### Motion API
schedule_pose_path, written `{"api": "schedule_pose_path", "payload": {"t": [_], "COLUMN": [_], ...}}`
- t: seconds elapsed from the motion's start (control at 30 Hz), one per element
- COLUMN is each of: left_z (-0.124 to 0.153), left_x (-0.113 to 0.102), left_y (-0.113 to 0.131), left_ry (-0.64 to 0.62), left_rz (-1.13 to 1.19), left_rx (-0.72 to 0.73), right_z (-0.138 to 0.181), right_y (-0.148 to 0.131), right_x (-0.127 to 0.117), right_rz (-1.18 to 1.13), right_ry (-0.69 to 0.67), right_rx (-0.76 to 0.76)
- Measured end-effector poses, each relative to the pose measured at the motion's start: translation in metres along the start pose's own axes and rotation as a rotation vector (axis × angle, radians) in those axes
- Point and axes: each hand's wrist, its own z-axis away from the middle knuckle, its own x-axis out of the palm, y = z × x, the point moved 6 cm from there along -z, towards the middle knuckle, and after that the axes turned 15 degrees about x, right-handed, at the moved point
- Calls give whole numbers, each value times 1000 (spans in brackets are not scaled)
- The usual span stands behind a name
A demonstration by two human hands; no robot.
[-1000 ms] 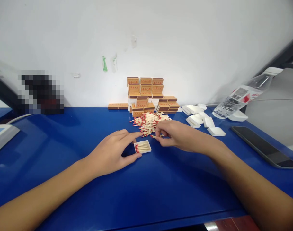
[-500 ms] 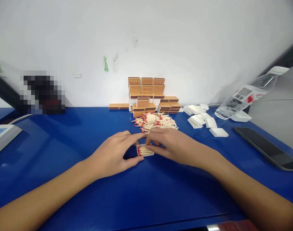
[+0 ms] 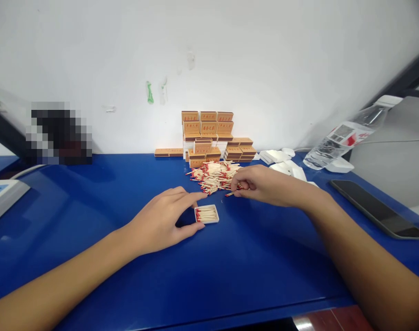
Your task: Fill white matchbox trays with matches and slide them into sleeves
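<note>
A small white matchbox tray (image 3: 206,214) holding several red-tipped matches lies on the blue table (image 3: 230,271). My left hand (image 3: 164,220) rests beside it, thumb and forefinger touching the tray's left end. My right hand (image 3: 261,185) is at the near edge of the loose pile of matches (image 3: 214,174), its fingers pinched on matches from the pile. One match pokes out below its fingertips.
Stacked orange matchboxes (image 3: 209,133) stand against the wall behind the pile. Empty white trays (image 3: 281,158) lie at the right, with a tilted water bottle (image 3: 343,138) and a dark phone (image 3: 376,209). A white device (image 3: 2,193) sits at the left edge.
My right hand left the tray and moved back and right to the match pile, where it pinches matches. My left hand stayed by the tray.
</note>
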Motion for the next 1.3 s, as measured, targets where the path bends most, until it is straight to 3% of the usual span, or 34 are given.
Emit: {"api": "schedule_pose_path", "payload": {"t": [0.23,0.4,0.6,0.77,0.97,1.17,1.3], "left_z": [0,1,0,1,0,0,1], "left_x": [-1,3,3,3,-7,-3,-3], "left_y": [-1,-4,-3,-1,0,-3,-4], "left_ry": [-2,-12,-18,-12,112,54,48], "left_rz": [-35,-3,-32,-43,-106,-96,-107], "left_rx": [17,-17,-29,-2,28,11,9], "right_z": [-5,-1,10,14,9,4,3], "right_y": [2,-3,-45,-70,-41,-3,-4], "right_x": [13,13,15,23,1,10,17], "right_rz": [-31,-28,-189,-184,-64,49,18], "right_ry": [-104,-54,2,66,230,-2,-59], "right_rx": [99,59,-72,-137,-59,110,110]}}
